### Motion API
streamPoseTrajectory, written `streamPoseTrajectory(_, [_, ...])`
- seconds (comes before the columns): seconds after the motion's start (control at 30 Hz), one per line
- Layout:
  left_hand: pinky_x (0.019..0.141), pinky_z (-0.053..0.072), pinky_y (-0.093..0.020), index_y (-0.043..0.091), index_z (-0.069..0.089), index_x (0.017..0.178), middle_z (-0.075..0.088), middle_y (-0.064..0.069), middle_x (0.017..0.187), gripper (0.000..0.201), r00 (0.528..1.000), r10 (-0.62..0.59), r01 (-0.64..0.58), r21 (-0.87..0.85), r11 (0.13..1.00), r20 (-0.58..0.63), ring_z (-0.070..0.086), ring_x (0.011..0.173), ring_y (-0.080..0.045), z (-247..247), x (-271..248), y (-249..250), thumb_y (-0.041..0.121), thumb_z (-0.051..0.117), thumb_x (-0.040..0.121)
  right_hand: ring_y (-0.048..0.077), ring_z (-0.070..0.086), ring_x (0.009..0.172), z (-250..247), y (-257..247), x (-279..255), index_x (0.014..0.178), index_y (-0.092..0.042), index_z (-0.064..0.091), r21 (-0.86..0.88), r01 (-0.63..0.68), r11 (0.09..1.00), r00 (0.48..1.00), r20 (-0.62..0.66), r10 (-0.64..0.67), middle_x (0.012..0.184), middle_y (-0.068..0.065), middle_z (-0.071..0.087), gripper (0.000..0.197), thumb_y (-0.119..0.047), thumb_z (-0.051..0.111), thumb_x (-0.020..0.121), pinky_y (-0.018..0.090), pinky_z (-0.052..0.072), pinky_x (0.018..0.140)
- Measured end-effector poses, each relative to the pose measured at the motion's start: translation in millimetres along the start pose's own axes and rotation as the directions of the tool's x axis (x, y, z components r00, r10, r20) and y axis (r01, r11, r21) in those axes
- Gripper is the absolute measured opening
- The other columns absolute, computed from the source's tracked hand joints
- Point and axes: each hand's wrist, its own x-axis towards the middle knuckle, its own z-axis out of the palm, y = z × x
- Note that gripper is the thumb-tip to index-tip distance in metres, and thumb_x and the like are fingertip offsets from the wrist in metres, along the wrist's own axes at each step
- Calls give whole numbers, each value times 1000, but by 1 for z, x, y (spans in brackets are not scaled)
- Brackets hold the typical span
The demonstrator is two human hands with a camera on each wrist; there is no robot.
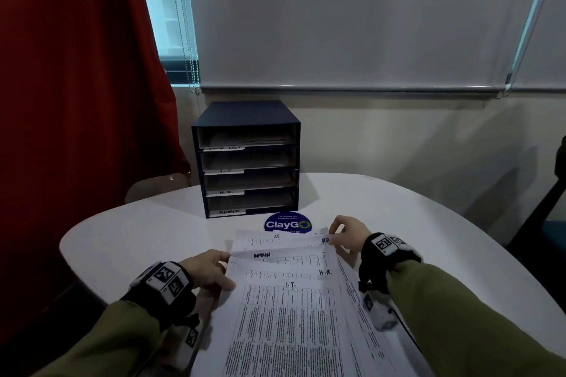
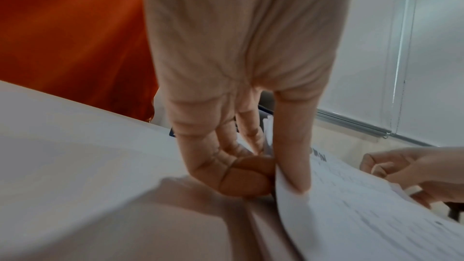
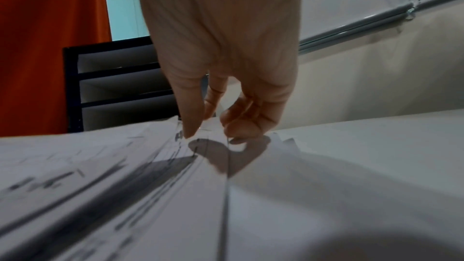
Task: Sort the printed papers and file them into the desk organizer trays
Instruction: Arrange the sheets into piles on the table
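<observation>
Several fanned white printed sheets (image 1: 288, 294) near on pale round table (image 1: 128, 229), headings exposed for sorting; dark four-tray organizer (image 1: 248, 159) far. Left hand (image 2: 241, 136) pinching left edges. Right hand (image 3: 226, 94) pinching far-right corner.

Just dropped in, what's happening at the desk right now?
A person is fanning out printed papers on the table. The left hand pinches the left edge of a sheet; the right hand fingers the far corners. Handwritten headings read I.T., H.R. and ADMIN. The organizer behind already holds some sheets.
</observation>
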Motion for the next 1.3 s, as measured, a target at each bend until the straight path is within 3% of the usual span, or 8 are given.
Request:
streamPoseTrajectory(0.17, [79, 57, -34, 16, 57, 123, 69, -20, 102, 54, 999, 35, -35, -12, 999, 12, 67, 89, -30, 2, -2, 0, -12, 65, 77, 18, 55, 78, -6, -3, -6, 63, -31, 52, -98, 116, 988, 990, -67, -123, 86, 0, 56, 28, -14, 68, 79, 24, 42, 65])
streamPoseTrajectory(0.33, [71, 53, -30, 7, 59, 124, 68, -17, 87, 52, 999, 30, -31, -27, 999, -24, 64, 82, -29, 0, 1, -2, -10, 68, 76, 22, 59, 83, -9, -4, -8, 76, -17, 58, 221, 174, 960, 968, -218, -126, 84, 4, 64, 13, -6, 62, 82, 24, 42, 69])
streamPoseTrajectory(0.5, [92, 51, -43, 3, 59, 116, 66, -20, 92, 43, 996, 22, -22, -3, 1000, -88, 62, 87, -28, 2, 1, 0, -9, 69, 75, 23, 59, 79, -12, -2, -5, 82, -12, 64, 395, 64, 916, 992, -126, -16, 79, 5, 62, 7, -8, 61, 86, 27, 48, 67])
streamPoseTrajectory(0.63, [71, 53, -32, 8, 45, 112, 61, -8, 85, 43, 985, 28, -39, -60, 997, -169, 59, 74, -21, 5, 1, 9, 0, 71, 78, 21, 57, 79, -35, -7, -5, 76, -15, 60, 467, 239, 851, 879, -477, 16, 77, 5, 62, 13, -15, 59, 88, 33, 46, 74])
streamPoseTrajectory(0.77, [68, 48, -26, 17, 47, 108, 58, -9, 92, 32, 962, 158, -170, -33, 985, -224, 54, 77, -18, 5, 3, 20, 29, 67, 86, 22, 60, 85, -67, -14, -6, 75, -24, 60, 502, 362, 785, 840, -541, -42, 85, 2, 65, 11, -34, 58, 77, 42, 49, 81])
streamPoseTrajectory(0.97, [53, 45, -17, 17, 62, 75, 51, 2, 65, 13, 945, 279, -250, 173, 953, -170, 50, 61, -8, 8, 0, 46, 18, 62, 88, 23, 60, 87, -118, -46, -31, 80, -30, 58, 517, 518, 681, 719, -694, -20, 87, -1, 62, 12, -21, 56, 87, 43, 50, 80])
streamPoseTrajectory(1.13, [66, 41, -24, 17, 59, 83, 56, 2, 77, 9, 745, 530, -520, 144, 842, -406, 52, 72, -13, 0, -7, 69, 17, 58, 92, -1, 59, 62, -155, -75, -59, 79, -26, 52, 523, 654, 547, 650, -758, -52, 79, -4, 59, 24, -7, 49, 95, 16, 48, 57])
streamPoseTrajectory(1.3, [74, 41, -32, 16, 57, 85, 58, -3, 83, 12, 545, 595, -678, 107, 727, -591, 52, 79, -19, -11, -20, 98, 18, 52, 95, -5, 58, 61, -181, -99, -71, 82, -22, 52, 521, 743, 420, 584, -811, -28, 78, -5, 58, 24, -1, 50, 94, 13, 47, 62])
